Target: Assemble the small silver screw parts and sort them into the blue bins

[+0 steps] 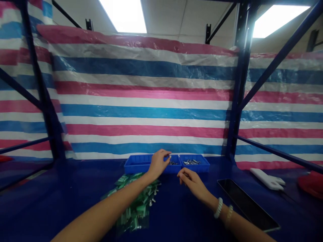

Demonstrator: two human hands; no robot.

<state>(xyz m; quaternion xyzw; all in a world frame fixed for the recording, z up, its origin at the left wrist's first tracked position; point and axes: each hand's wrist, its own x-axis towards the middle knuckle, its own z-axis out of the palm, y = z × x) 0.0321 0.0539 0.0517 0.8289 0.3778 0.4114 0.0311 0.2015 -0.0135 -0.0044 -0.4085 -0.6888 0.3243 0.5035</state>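
My left hand point(158, 164) is over the blue parts bins, thumb and fingers pinched around a small shiny metal part point(170, 156). Below it, the middle bin section holds small metal pieces point(173, 163). A right-hand blue bin point(207, 167) contains several silvery cylindrical pieces point(192, 162). In front of that bin, my right hand point(190, 180) has its fingers curled together; whatever they may hold is hidden. Under my left forearm lies a pile of clear bags with green and white parts point(141, 209). The long left bin point(136, 164) is partly covered by my left hand.
A dark-screened tablet or phone point(246, 203) rests right of my right forearm. Beyond it are a white device point(267, 179) with a cable and a red item point(311, 184). Blue rack posts point(236, 101) and striped sheeting point(146, 111) border the blue surface point(75, 195).
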